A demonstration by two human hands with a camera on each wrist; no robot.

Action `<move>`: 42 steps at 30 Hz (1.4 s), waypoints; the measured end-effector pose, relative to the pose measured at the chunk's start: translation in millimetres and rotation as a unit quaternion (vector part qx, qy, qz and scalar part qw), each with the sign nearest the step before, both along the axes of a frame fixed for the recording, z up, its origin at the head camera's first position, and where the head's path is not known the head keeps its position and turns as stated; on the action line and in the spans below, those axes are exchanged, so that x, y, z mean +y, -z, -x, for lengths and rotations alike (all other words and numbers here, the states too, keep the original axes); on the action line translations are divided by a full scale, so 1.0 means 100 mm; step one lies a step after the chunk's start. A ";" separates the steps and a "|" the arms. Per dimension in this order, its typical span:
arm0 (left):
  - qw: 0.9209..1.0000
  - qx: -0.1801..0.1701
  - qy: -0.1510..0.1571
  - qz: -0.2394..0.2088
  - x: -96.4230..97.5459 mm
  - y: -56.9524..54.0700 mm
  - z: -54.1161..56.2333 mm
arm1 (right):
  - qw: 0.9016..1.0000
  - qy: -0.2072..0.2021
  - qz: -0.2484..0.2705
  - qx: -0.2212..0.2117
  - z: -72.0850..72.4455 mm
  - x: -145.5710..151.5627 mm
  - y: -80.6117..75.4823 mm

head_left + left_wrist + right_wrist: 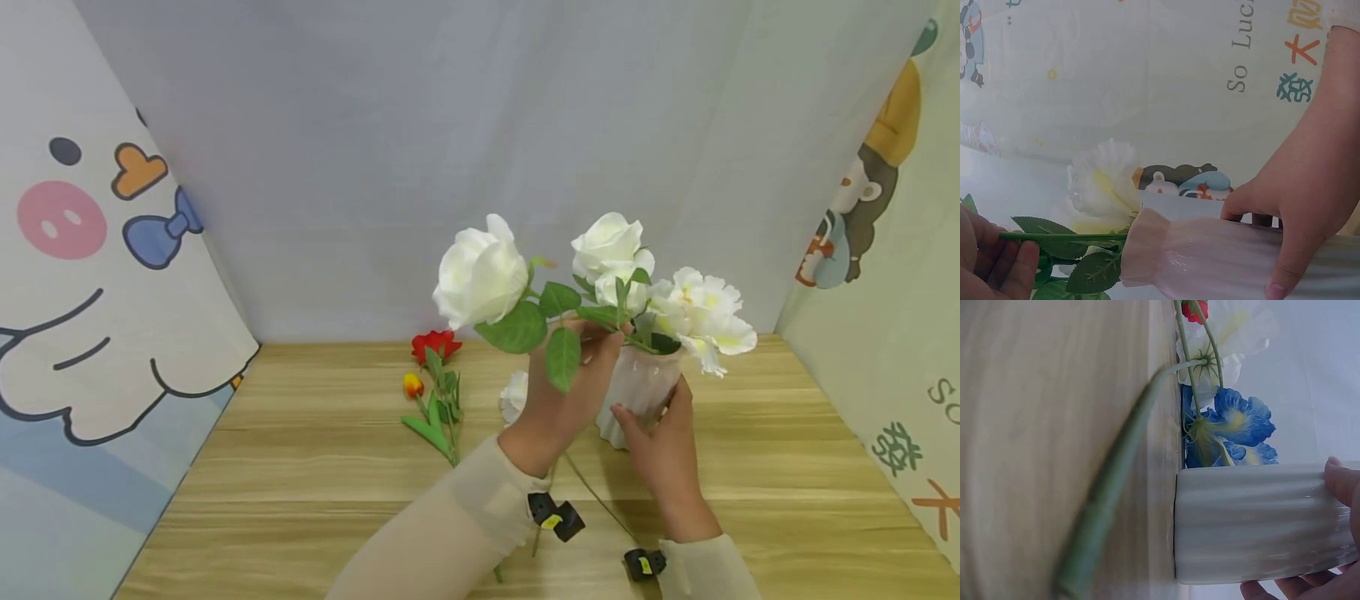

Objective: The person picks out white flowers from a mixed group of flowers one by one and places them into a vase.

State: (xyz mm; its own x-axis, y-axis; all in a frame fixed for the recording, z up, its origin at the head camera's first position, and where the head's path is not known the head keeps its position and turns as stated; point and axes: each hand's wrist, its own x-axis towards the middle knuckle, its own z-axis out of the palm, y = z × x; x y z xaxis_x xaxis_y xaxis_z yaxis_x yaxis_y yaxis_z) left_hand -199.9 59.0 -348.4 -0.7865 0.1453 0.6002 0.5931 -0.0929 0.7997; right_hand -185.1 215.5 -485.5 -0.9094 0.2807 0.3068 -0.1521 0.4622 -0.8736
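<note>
left hand (555, 410) pinches white rose (480, 275) stem (1097, 237) at vase (637, 383) mouth | right hand (667, 446) wraps round vase side | risk: leaves (513, 329) could snag on blooms (697, 312) in vase; hard push plus slack right grip might tip it

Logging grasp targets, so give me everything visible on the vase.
The vase is pale and glossy, ceramic by its look, with fluted walls and a wavy, flared rim that looks pinkish from the left wrist. It stands upright on the wood-grain table, white flowers at its mouth. The right hand grips its side; a green stem in the left hand reaches its mouth.
</note>
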 end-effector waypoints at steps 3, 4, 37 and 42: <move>1.000 0.007 -0.007 0.009 0.01 0.01 0.00 | 1.000 0.002 0.000 -0.002 0.00 0.00 -0.01; 1.000 0.012 -0.010 0.013 0.01 0.02 0.01 | 1.000 0.002 -0.001 -0.002 -0.01 0.00 -0.02; 0.991 -0.007 -0.046 0.124 0.11 0.16 0.13 | 1.000 -0.006 -0.002 0.008 0.03 0.03 0.01; 0.991 0.017 -0.049 0.124 0.15 0.20 0.17 | 1.000 -0.008 0.001 0.010 0.02 0.03 0.02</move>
